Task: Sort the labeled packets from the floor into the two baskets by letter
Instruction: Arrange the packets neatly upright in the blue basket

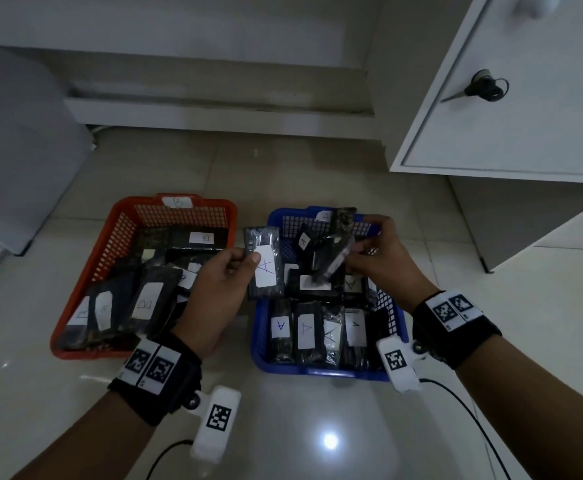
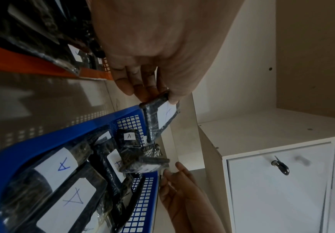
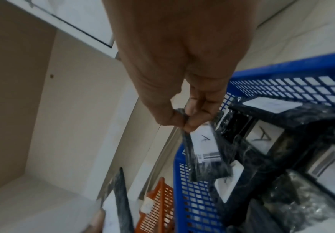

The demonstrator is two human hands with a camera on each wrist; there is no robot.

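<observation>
- Packets everywhere, basically: black plastic-wrapped ones with white stickers, sorted into two mesh baskets sat side by side on the tiled floor [image 1: 317,427].
- The orange basket [image 1: 117,233] is on the left, tagged B on its far rim, and is filled with B-labeled packets [image 1: 148,299].
- The blue basket [image 1: 262,344] is on the right; a neat row of A-labeled packets [image 1: 307,334] is lined up along its near edge, with more piled loosely behind.
- One packet marked A [image 1: 264,263] is pinched by the left hand [image 1: 214,289], thumb on the sticker side and fingers behind it. It's held upright in the air over the gap between the baskets, right at the blue basket's left wall.
- A second packet [image 1: 331,261] is gripped at its top edge by the right hand [image 1: 383,258], thumb and fingertips clamped on it. It's dangling tilted over the middle of the blue basket; in the right wrist view an A plus a barcode strip can be read on its sticker [image 3: 206,141].
- Whether that dangling packet is touching the pile under it can't be told.
- A white cabinet door [image 1: 511,98] with a key [image 1: 487,88] in its lock is seen up on the right.
- Black wrist straps with square coded markers are worn on both wrists.
</observation>
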